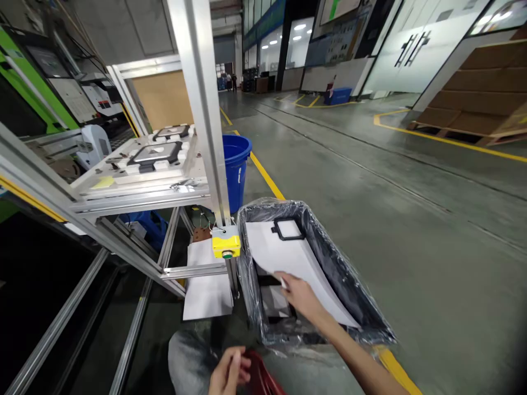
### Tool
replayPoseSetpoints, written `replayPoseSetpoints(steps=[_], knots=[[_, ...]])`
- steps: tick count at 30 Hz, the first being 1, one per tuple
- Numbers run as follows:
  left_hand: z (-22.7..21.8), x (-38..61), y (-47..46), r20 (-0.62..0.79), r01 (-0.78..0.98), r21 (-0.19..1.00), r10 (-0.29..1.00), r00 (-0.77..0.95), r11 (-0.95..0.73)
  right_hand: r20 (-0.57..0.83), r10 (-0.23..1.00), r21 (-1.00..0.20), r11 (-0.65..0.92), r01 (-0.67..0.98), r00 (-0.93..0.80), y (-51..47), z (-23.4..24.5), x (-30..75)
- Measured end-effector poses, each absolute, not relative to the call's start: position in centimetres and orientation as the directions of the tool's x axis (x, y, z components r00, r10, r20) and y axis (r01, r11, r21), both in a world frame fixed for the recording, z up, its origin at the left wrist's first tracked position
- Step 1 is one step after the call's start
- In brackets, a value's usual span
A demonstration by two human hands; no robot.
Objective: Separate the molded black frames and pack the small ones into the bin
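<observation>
My right hand (302, 296) pinches the left edge of a white paper sheet (296, 260) inside a dark bin (341, 274) lined with clear plastic. That edge is lifted, and the sheet bends across the bin. A small black rectangular frame (290, 238) lies on the sheet's far end. Below the raised edge, a pale sheet and dark parts (275, 300) partly show. My left hand (230, 370) is near my knee, its fingers loosely curled together, with nothing visible in them.
An aluminium-profile stand (206, 109) rises on the left, holding black frames in a white fixture (156, 156). A yellow button box (226, 245) is fixed to its post. Behind the bin stands a blue barrel (237, 164). White sheets (208, 299) lie low beside the stand.
</observation>
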State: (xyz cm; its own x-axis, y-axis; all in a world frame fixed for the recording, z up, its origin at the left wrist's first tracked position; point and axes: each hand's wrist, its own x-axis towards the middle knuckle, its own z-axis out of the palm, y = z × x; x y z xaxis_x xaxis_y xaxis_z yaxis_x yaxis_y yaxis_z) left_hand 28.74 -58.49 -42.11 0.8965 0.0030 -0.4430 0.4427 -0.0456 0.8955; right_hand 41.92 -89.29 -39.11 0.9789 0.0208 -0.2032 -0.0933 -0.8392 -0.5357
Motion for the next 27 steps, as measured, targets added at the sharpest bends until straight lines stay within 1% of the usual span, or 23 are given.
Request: replayPoseSetpoints(steps=[2, 3, 4, 5, 6, 7, 8, 10, 12, 13, 14, 15, 19, 21, 22, 24, 25, 27], knots=[[-39.1, 29.7, -59.5, -0.479, 0.49, 0.868, -0.121, 0.87, 0.086, -0.097, -0.083, -0.594, -0.794, -0.125, 0.992, -89.1, -36.1, 39.2], [-37.7, 30.2, -60.0, -0.493, 0.521, 0.842, -0.189, 0.849, 0.142, -0.029, -0.12, -0.654, -0.748, -0.11, 0.992, -88.2, -34.7, 37.4], [-36.4, 30.7, -60.4, -0.5, 0.554, 0.808, -0.266, 0.824, 0.198, 0.011, -0.111, -0.719, -0.691, -0.069, 0.994, -86.9, -33.5, 35.6], [-35.4, 31.1, -60.6, -0.504, 0.589, 0.773, -0.336, 0.796, 0.237, 0.014, -0.035, -0.781, -0.624, -0.011, 0.999, -85.2, -32.5, 33.6], [-34.7, 31.3, -60.6, -0.508, 0.611, 0.753, -0.375, 0.775, 0.243, -0.001, 0.09, -0.831, -0.554, 0.05, 0.996, -83.2, -31.8, 31.8], [-34.2, 31.4, -60.3, -0.516, 0.615, 0.757, -0.375, 0.77, 0.221, -0.017, 0.241, -0.86, -0.499, 0.109, 0.97, -81.1, -31.5, 30.1], [-33.9, 31.3, -59.6, -0.53, 0.603, 0.779, -0.336, 0.779, 0.17, -0.031, 0.365, -0.868, -0.471, 0.156, 0.931, -79.2, -31.4, 28.6], [-33.9, 30.2, -56.9, -0.558, 0.575, 0.817, -0.19, 0.807, 0.044, -0.063, 0.563, -0.871, -0.434, 0.231, 0.824, -76.2, -31.6, 26.6], [-34.2, 28.0, -52.9, -0.603, 0.606, 0.796, -0.106, 0.791, -0.006, -0.093, 0.706, -0.891, -0.374, 0.257, 0.702, -74.7, -31.8, 26.0], [-34.3, 26.6, -50.7, -0.638, 0.642, 0.766, -0.106, 0.763, 0.01, -0.102, 0.76, -0.907, -0.336, 0.253, 0.642, -74.4, -31.7, 26.1], [-34.5, 24.8, -48.4, -0.672, 0.678, 0.734, -0.109, 0.733, 0.032, -0.111, 0.799, -0.919, -0.309, 0.245, 0.591, -74.4, -31.5, 26.4], [-34.6, 23.0, -46.2, -0.702, 0.706, 0.706, -0.076, 0.708, 0.058, -0.121, 0.818, -0.922, -0.302, 0.242, 0.562, -74.5, -31.2, 26.9], [-34.9, 15.7, -40.1, -0.787, 0.777, 0.614, 0.182, 0.589, 0.14, -0.17, 0.807, -0.876, -0.386, 0.289, 0.565, -75.1, -31.1, 28.2], [-35.1, 12.7, -39.0, -0.808, 0.788, 0.58, 0.273, 0.523, 0.208, -0.21, 0.749, -0.832, -0.475, 0.288, 0.629, -75.1, -32.2, 28.2], [-35.2, 11.5, -38.8, -0.812, 0.779, 0.573, 0.304, 0.498, 0.255, -0.243, 0.694, -0.798, -0.54, 0.268, 0.678, -75.1, -33.0, 28.1], [-35.6, 9.6, -38.9, -0.814, 0.733, 0.575, 0.343, 0.468, 0.363, -0.335, 0.544, -0.709, -0.683, 0.175, 0.769, -75.0, -34.9, 27.6], [-35.8, 8.9, -39.1, -0.817, 0.707, 0.573, 0.35, 0.458, 0.414, -0.399, 0.471, -0.671, -0.735, 0.1, 0.787, -74.9, -35.8, 27.4], [-36.4, 7.8, -39.4, -0.83, 0.669, 0.558, 0.349, 0.435, 0.491, -0.565, 0.367, -0.627, -0.773, -0.095, 0.739, -75.1, -37.3, 27.1]])
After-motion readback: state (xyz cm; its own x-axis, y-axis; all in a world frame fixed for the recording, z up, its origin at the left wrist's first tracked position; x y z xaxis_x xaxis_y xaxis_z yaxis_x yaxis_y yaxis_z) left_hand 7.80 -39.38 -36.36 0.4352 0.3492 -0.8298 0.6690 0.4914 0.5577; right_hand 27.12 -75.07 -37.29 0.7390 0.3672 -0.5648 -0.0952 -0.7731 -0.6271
